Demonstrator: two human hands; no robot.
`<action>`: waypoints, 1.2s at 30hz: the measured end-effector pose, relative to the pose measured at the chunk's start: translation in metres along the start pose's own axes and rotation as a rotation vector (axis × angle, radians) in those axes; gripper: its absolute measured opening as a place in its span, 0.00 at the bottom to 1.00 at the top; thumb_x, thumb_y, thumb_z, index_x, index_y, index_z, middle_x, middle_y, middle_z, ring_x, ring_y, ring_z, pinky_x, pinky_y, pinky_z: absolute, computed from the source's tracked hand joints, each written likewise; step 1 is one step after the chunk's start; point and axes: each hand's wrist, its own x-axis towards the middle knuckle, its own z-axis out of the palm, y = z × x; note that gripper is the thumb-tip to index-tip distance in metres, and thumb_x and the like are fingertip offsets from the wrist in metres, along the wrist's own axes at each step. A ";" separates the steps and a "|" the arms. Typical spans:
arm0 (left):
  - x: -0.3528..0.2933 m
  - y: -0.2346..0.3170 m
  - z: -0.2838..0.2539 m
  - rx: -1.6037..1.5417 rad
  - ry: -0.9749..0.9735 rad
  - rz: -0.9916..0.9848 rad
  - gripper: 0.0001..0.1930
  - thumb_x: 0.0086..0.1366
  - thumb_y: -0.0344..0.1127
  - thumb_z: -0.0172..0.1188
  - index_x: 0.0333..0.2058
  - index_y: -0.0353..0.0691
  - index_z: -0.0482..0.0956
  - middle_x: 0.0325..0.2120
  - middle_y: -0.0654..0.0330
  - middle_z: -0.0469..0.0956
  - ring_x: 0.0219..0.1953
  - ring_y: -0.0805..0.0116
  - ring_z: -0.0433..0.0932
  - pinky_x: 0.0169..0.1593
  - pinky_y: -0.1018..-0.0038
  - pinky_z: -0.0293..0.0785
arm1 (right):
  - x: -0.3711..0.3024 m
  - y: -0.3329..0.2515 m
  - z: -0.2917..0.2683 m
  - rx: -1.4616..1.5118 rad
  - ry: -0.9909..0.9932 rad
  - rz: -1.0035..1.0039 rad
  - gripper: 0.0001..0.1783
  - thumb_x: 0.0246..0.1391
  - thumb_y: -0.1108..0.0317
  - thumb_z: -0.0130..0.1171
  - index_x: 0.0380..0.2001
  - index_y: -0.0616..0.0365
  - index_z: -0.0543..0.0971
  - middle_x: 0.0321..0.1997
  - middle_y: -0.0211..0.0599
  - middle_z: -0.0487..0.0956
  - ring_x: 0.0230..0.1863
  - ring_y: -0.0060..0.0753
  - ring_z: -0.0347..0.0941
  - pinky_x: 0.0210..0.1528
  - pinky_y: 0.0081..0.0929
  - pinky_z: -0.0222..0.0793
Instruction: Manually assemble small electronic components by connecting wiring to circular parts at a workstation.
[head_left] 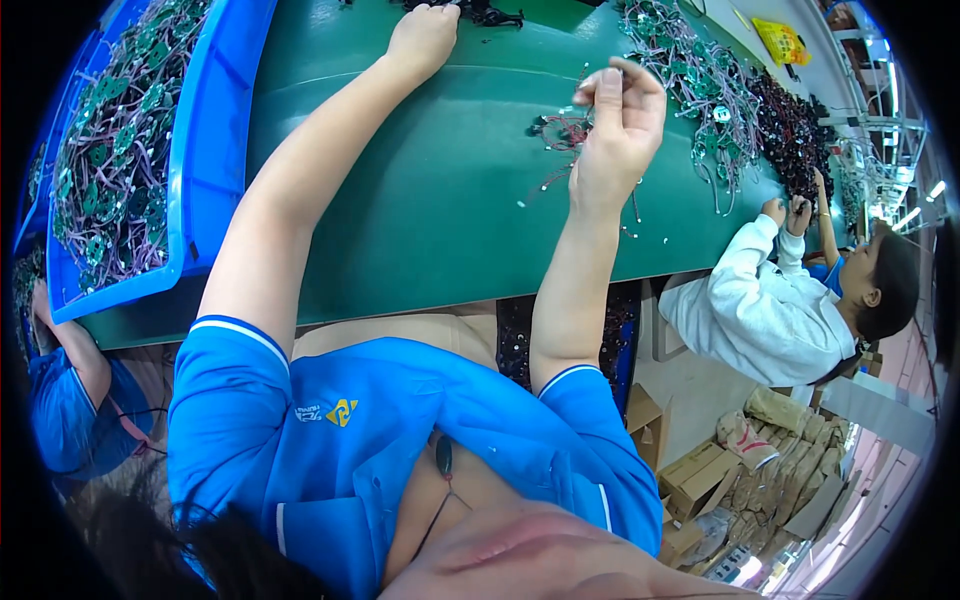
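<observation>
My left hand [425, 42] is stretched to the far side of the green table, its fingers closed and partly cut off by the top of the view. Right beside it lies a small heap of black wired parts [487, 14]. My right hand [625, 125] is raised over the table with its fingers curled toward the thumb. Whatever those fingers pinch is too small and blurred to name. Next to that hand, a loose cluster of thin red wires with small white ends [562, 133] shows against the green surface.
At the left stands a blue bin [212, 130] full of green circuit boards with wires. More wired boards [705, 90] and a dark heap of parts [795, 135] cover the table's right side, near a yellow bag [780, 42]. Co-workers sit at both sides; cardboard boxes [700, 480] stand lower right.
</observation>
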 end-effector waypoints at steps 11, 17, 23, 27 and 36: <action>-0.086 0.037 -0.121 -0.915 0.122 -0.638 0.08 0.64 0.28 0.56 0.41 0.33 0.76 0.32 0.59 0.80 0.29 0.74 0.76 0.33 0.81 0.73 | -0.043 0.053 0.070 -0.041 -0.472 0.255 0.08 0.59 0.74 0.55 0.41 0.61 0.75 0.27 0.30 0.75 0.23 0.15 0.63 0.25 0.12 0.58; -0.123 0.034 -0.142 -1.272 0.168 -0.844 0.10 0.65 0.26 0.54 0.44 0.30 0.75 0.35 0.57 0.80 0.31 0.75 0.77 0.37 0.83 0.75 | -0.061 0.066 0.087 -0.284 -0.606 0.375 0.05 0.57 0.74 0.55 0.37 0.61 0.76 0.24 0.29 0.76 0.21 0.15 0.63 0.23 0.14 0.59; -0.133 0.032 -0.139 -1.270 0.136 -0.882 0.11 0.65 0.25 0.53 0.45 0.31 0.74 0.35 0.57 0.80 0.32 0.74 0.78 0.40 0.81 0.76 | -0.070 0.074 0.089 -0.357 -0.626 0.297 0.02 0.56 0.74 0.56 0.33 0.61 0.77 0.24 0.30 0.76 0.21 0.15 0.64 0.24 0.14 0.60; -0.132 0.030 -0.138 -1.222 0.100 -0.903 0.11 0.65 0.25 0.54 0.46 0.31 0.74 0.35 0.57 0.80 0.33 0.73 0.79 0.41 0.81 0.77 | -0.074 0.078 0.091 -0.398 -0.598 0.221 0.02 0.55 0.75 0.56 0.30 0.62 0.77 0.25 0.31 0.77 0.20 0.19 0.65 0.23 0.17 0.61; -0.133 0.023 -0.137 -1.289 0.006 -0.920 0.12 0.65 0.26 0.55 0.46 0.31 0.74 0.34 0.57 0.79 0.32 0.74 0.77 0.40 0.82 0.76 | -0.076 0.080 0.089 -0.761 -0.658 -0.316 0.01 0.52 0.74 0.55 0.29 0.59 0.74 0.28 0.35 0.78 0.26 0.39 0.72 0.34 0.32 0.67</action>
